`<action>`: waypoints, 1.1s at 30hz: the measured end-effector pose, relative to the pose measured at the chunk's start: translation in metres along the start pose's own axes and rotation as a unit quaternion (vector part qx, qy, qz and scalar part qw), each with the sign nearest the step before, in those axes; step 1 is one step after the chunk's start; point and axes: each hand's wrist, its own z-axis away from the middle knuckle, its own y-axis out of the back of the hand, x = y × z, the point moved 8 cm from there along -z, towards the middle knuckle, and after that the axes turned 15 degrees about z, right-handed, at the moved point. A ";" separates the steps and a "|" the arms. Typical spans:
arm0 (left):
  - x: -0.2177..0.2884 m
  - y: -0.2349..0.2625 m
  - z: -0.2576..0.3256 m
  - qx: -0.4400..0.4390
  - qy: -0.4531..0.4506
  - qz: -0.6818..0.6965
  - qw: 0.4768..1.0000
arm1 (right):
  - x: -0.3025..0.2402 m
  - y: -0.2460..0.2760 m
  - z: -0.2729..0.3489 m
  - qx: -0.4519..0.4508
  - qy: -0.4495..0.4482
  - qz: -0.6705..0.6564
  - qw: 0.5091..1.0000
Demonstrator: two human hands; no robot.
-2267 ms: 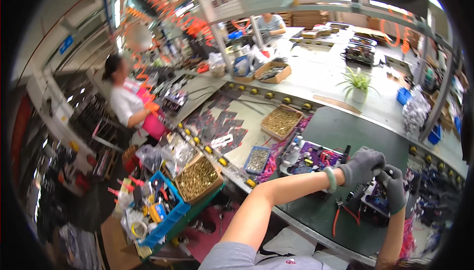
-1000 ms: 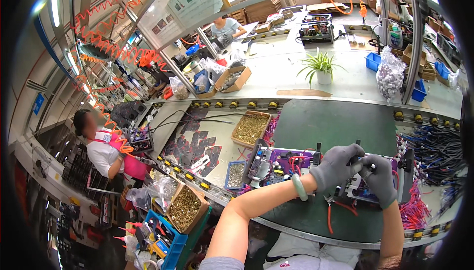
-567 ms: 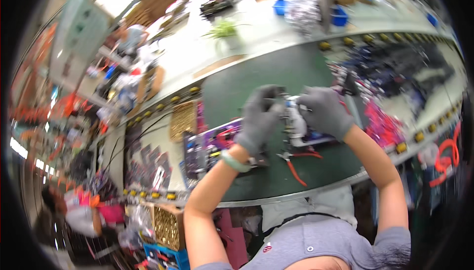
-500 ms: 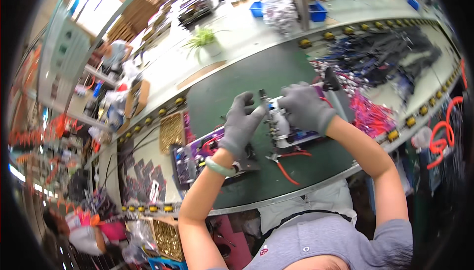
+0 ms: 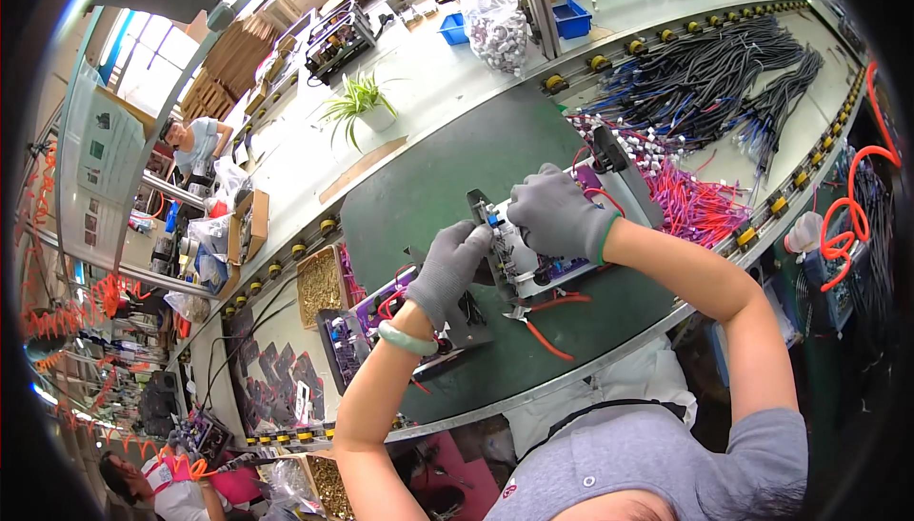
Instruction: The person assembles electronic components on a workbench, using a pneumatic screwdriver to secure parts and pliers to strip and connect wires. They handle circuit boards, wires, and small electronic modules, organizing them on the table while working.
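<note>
A metal chassis with a circuit board, a blue connector and wiring lies in front of me on the green mat. My left hand, in a grey glove, has its fingers drawn together at the chassis's left end, by the connector. Over the board, my grey-gloved right hand is closed with curled fingers. Whatever sits between the fingertips of either hand is hidden. Red-handled pliers lie on the mat just nearer to me. A second chassis with purple boards stands left, partly behind my left wrist.
Black cable bundles and pink-red wires lie at right. A box of brass-coloured parts and flat dark pieces are at left. Beyond the roller track stand a potted plant and blue bins. Two people work at far left.
My left hand has come from spread fingers to fingers drawn together at the chassis end. My right hand stays closed over the board. The whole view has shifted slightly.
</note>
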 end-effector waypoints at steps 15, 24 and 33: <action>-0.010 0.007 -0.009 0.030 -0.032 -0.041 0.998 | -0.004 -0.011 -0.003 -0.112 0.022 0.015 0.993; 0.057 -0.013 0.034 0.220 -0.365 -0.339 0.839 | 0.007 0.028 0.023 0.071 -0.050 -0.021 0.996; 0.073 -0.036 0.043 0.127 -0.416 -0.328 0.838 | 0.009 0.034 0.028 0.063 -0.035 -0.286 0.956</action>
